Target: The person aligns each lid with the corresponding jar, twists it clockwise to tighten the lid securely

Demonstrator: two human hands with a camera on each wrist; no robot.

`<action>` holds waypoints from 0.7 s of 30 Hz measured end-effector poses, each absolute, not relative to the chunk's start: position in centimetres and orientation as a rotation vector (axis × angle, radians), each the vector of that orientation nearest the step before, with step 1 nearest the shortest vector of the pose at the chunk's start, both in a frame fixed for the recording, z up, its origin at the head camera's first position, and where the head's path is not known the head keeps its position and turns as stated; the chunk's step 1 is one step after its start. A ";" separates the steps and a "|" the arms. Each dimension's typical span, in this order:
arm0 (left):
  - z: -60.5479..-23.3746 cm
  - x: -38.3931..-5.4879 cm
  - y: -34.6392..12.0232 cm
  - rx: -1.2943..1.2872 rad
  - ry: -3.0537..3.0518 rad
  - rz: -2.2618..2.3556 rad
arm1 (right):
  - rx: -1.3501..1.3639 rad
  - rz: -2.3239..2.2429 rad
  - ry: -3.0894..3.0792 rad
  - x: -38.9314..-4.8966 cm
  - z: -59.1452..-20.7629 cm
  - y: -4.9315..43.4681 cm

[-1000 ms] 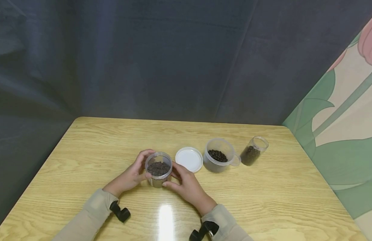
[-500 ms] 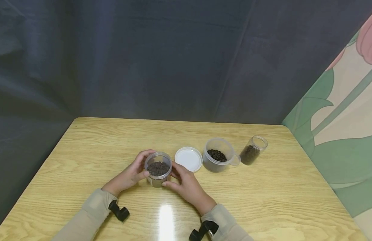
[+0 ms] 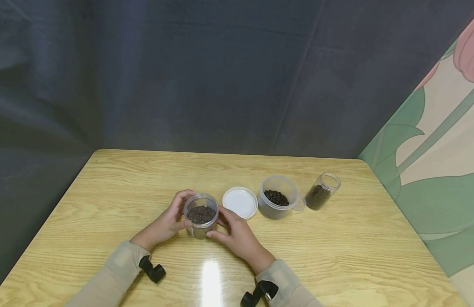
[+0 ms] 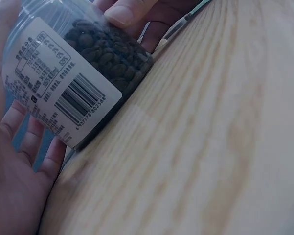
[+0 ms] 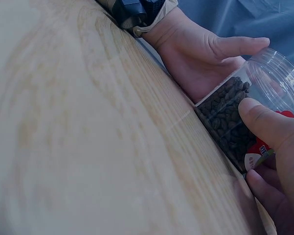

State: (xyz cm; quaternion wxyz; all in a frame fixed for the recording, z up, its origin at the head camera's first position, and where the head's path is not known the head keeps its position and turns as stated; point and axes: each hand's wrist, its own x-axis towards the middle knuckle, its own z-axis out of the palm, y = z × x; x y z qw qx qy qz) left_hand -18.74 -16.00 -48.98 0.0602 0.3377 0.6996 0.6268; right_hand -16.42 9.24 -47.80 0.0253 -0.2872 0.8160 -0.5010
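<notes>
A clear screw-neck jar [image 3: 200,234] without a lid stands upright on the table, partly filled with dark beans [image 3: 200,215] that look like coffee beans. My left hand [image 3: 166,224] holds its left side, thumb near the rim and fingers around the back. From the right, my right hand [image 3: 238,236] grips the jar lower down, its thumb [image 5: 259,117] pressed on the wall. A white label with a barcode [image 4: 80,99] shows in the left wrist view, and a red patch [image 5: 258,147] in the right wrist view.
Just right of the jar lies a round white lid [image 3: 240,203]. Beside it stands a translucent cup [image 3: 270,212] with a handle and dark beans inside. Farther right is a tall clear jar [image 3: 331,182], also part filled. A dark curtain [image 3: 221,85] hangs behind the table.
Both hands keep their hold on the jar, which stays in place. The left thumb shifts slightly at the rim; the lid, cup and tall jar stay put.
</notes>
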 end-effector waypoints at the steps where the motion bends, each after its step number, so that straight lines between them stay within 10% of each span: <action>1: -48.9 -18.7 -16.0 1.017 2.119 1.888 | -0.891 -1.551 2.522 -16.4 -47.8 9.2; 21: -48.8 -18.7 -16.3 1.037 2.098 1.850 | -0.904 -1.538 2.524 -16.4 -47.8 9.3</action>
